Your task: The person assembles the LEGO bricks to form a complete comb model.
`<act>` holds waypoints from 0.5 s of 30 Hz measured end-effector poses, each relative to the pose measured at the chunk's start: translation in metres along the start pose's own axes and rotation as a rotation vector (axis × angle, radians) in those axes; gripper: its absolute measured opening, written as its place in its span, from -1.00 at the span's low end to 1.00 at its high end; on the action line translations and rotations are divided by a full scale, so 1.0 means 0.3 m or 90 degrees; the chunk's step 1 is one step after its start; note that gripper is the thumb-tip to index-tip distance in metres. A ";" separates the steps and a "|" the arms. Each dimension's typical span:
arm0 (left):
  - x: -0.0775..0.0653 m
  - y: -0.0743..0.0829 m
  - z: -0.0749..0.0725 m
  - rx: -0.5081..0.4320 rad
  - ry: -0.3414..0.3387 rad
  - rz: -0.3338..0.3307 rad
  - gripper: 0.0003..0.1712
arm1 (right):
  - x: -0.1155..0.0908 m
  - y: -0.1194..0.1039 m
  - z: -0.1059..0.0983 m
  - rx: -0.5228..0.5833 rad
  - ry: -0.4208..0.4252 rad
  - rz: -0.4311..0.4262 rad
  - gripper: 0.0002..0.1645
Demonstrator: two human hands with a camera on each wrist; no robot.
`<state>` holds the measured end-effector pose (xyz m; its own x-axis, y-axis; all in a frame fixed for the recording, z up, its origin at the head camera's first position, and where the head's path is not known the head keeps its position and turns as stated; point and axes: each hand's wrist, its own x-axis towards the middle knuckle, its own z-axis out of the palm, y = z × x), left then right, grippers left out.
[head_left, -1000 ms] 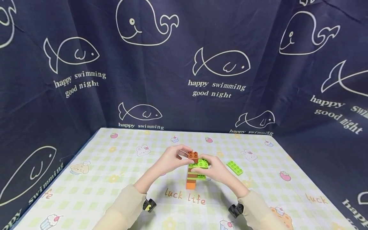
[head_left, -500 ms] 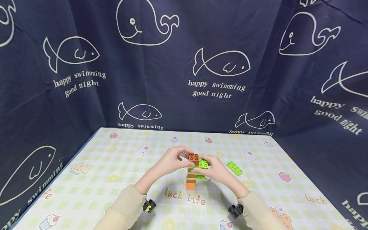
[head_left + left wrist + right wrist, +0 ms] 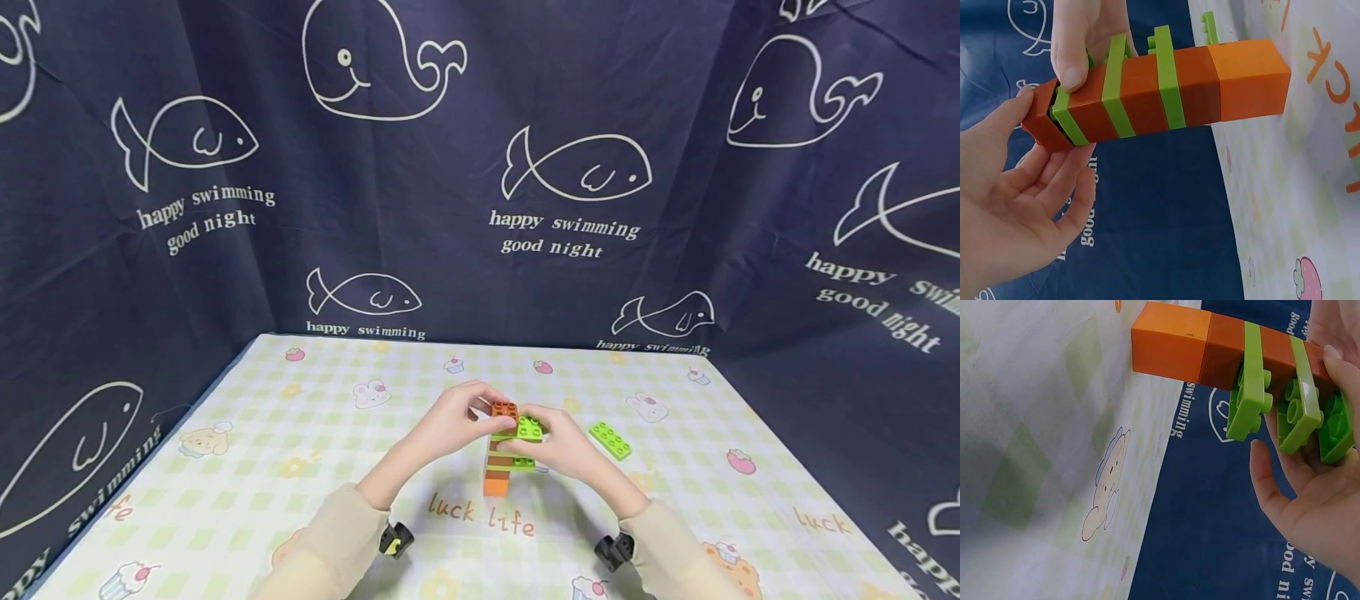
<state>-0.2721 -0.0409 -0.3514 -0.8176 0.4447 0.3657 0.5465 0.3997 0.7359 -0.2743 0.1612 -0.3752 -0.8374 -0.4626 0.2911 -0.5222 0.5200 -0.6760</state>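
Observation:
A tower of building bricks, brown blocks alternating with green plates, stands on an orange block (image 3: 496, 486) at the table's middle. My left hand (image 3: 453, 417) pinches a brown 2x2 brick (image 3: 505, 409) between thumb and fingers at the tower's top. In the left wrist view, that brick leans on the top green plate (image 3: 1069, 117), with a dark gap along one side. My right hand (image 3: 558, 437) grips the upper tower, its thumb against a brown block (image 3: 1319, 362) beneath the top plate. The green plates (image 3: 1297, 415) jut out on the right-hand side.
A loose green 2x4 plate (image 3: 611, 440) lies on the table to the right of the tower. A patterned checked cloth (image 3: 337, 467) covers the table. Dark blue curtains (image 3: 465, 250) with fish prints rise behind and on both sides.
My left hand has brought the brown brick slightly right and down onto the top green plate, and its thumb now lies lower across the brick's front. The right hand keeps its grip on the tower.

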 end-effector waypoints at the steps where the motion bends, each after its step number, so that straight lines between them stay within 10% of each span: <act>1: -0.001 0.000 0.000 -0.005 -0.002 -0.006 -0.70 | 0.000 0.001 0.001 0.001 -0.001 -0.001 -0.60; 15: -0.002 -0.006 0.003 -0.023 -0.023 0.002 -0.70 | 0.000 -0.002 0.001 -0.008 0.001 -0.007 -0.63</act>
<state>-0.2725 -0.0412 -0.3536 -0.8087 0.4747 0.3475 0.5415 0.3699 0.7549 -0.2739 0.1607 -0.3750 -0.8318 -0.4670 0.2998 -0.5334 0.5233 -0.6645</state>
